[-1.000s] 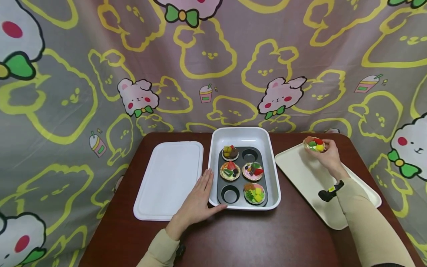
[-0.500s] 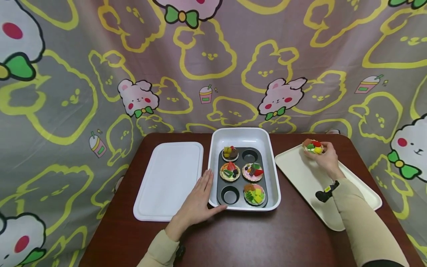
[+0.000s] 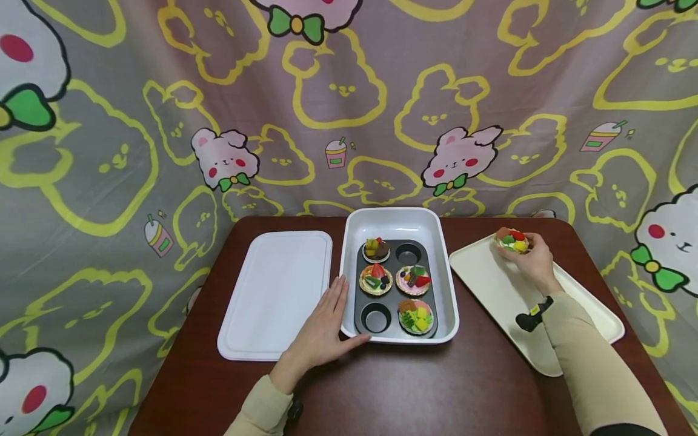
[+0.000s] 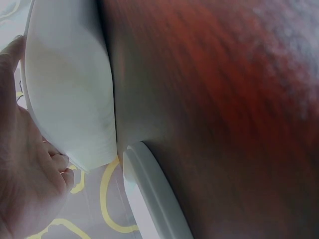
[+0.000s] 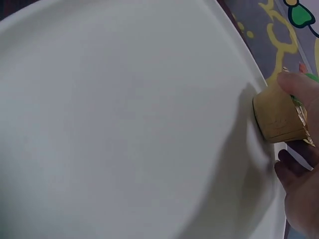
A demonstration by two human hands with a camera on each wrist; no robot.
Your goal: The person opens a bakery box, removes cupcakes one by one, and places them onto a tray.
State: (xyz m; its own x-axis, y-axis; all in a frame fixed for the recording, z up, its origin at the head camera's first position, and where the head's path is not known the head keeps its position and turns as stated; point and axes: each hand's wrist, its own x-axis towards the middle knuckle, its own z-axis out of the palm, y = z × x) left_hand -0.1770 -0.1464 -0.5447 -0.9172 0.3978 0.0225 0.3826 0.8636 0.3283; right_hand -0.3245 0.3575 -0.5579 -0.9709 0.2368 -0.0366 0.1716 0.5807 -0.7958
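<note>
My right hand (image 3: 534, 261) pinches a fruit tart (image 3: 512, 241) by its side, at the far end of the cream tray (image 3: 491, 275). In the right wrist view the tart's tan cup (image 5: 278, 114) is close against the tray's edge; whether it bears on the tray I cannot tell. My left hand (image 3: 323, 327) rests with straight fingers along the left rim of a white pan (image 3: 389, 223). Inside that pan lies a dark muffin tin (image 3: 394, 315). Several fruit tarts fill its cups, including one with yellow cubes (image 3: 416, 317); the back right cup (image 3: 408, 254) and front left cup (image 3: 376, 318) are bare.
A white lid-like board (image 3: 278, 290) lies left of the pan, partly beneath my left forearm's line. All stand on a dark red-brown table (image 3: 414, 387). Behind it hangs a patterned curtain (image 3: 349, 139).
My right hand, with the tart, has lowered slightly and shifted a little to the left over the tray's far end. The left hand and the pan have stayed put.
</note>
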